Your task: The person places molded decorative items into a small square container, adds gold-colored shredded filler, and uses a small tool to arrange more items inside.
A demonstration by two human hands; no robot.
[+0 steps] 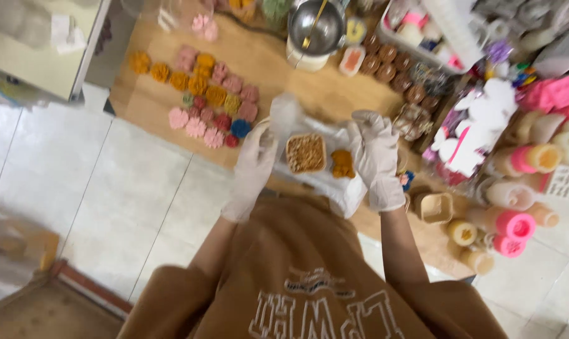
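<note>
Wooden desk (284, 69) crowded with coloured flowers (203, 100); both gloved hands, left (254, 164) and right (375, 154), curl around white paper (335, 185), gripping its edges beside a tan mould (306, 152).

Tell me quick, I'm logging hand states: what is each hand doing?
Left hand: gloved, resting on the white cloth; grip cannot be told.
Right hand: gloved, by the small orange piece; grip cannot be told.
</note>
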